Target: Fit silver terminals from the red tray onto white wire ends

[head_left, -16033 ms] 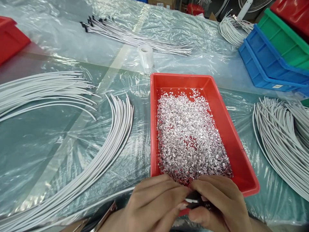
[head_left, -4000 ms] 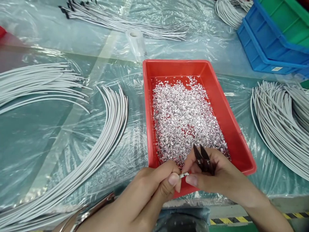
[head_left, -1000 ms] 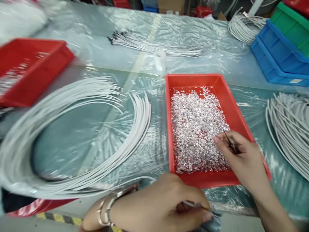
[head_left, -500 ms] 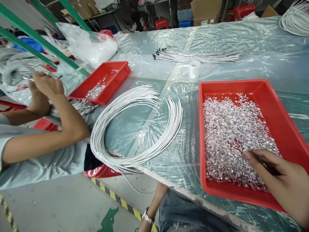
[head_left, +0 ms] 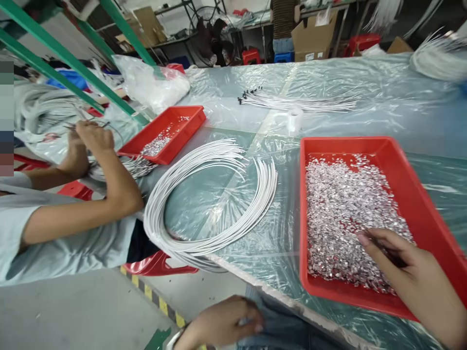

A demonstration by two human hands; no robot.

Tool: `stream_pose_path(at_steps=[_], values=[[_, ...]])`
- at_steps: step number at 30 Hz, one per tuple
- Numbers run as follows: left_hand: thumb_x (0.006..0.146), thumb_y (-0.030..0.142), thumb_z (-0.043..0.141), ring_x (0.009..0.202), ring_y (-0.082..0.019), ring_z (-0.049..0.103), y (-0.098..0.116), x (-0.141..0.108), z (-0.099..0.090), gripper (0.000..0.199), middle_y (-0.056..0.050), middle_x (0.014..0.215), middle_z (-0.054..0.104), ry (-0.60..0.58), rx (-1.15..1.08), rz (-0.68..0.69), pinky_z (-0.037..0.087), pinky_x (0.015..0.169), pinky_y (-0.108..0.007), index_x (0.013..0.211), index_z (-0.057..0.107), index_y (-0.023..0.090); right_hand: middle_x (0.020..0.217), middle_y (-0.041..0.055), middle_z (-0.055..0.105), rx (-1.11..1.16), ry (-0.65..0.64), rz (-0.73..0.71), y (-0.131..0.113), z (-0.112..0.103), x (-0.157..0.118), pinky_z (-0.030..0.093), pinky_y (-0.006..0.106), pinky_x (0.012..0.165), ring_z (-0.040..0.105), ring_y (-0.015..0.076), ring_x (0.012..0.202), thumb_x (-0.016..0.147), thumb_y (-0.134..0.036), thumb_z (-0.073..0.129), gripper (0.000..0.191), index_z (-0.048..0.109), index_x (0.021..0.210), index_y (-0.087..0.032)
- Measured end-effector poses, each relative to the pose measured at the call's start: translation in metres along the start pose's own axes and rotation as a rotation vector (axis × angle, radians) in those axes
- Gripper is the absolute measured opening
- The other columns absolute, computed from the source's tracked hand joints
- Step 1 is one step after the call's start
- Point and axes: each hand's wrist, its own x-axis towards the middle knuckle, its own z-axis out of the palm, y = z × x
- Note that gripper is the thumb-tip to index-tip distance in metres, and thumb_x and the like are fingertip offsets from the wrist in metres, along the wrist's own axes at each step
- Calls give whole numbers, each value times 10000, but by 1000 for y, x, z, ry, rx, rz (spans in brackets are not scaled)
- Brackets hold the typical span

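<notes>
A single head-worn camera looks forward and down, turned toward ten o'clock, across the plastic-sheeted desk [head_left: 365,97]. It sits close: the red plastic tray of silver foil scraps [head_left: 430,204] fills four o'clock (the right hand [head_left: 408,272] over it), a co-worker's arm [head_left: 83,214] at nine o'clock.

A factory assembly workshop, to judge by the long plastic-sheeted workbench [head_left: 365,92] strewn with coils of white cable [head_left: 204,204], red plastic trays of tiny silver metal pieces [head_left: 397,160], green steel racking [head_left: 54,51], stacked cardboard boxes [head_left: 310,34] and yellow-black floor tape [head_left: 156,301].
</notes>
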Motion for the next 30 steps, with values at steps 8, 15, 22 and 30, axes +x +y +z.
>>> stream_pose_path(at_steps=[8,15,22,30], values=[[975,183,285,1051,-261,530,12,26,-45,294,-182,1134,562,585,540,-28,415,881,-446,1101,539,108,756,27,582,143,-124,-35,-5,4,-1,395,264,563,530,187,683,897,-442,477,265,560,860,-192],[912,191,482,733,-148,561,-25,59,-44,105,-14,808,553,840,910,-84,477,655,-303,888,553,118,601,-42,369,222,-160,-32,-11,4,-2,279,240,480,362,140,536,903,-452,442,296,532,758,-210],[934,266,411,606,-149,523,-18,61,-42,247,-17,699,512,891,936,-131,401,515,-254,762,524,129,591,-53,313,216,-156,-67,-8,7,-1,256,241,491,331,137,540,913,-413,421,289,452,708,-212],[923,374,332,642,-206,569,8,67,-30,318,-55,716,572,689,602,43,428,575,-291,731,505,187,567,-61,327,193,-181,-106,-3,13,-2,230,241,489,324,127,521,918,-327,430,281,381,665,-215]])
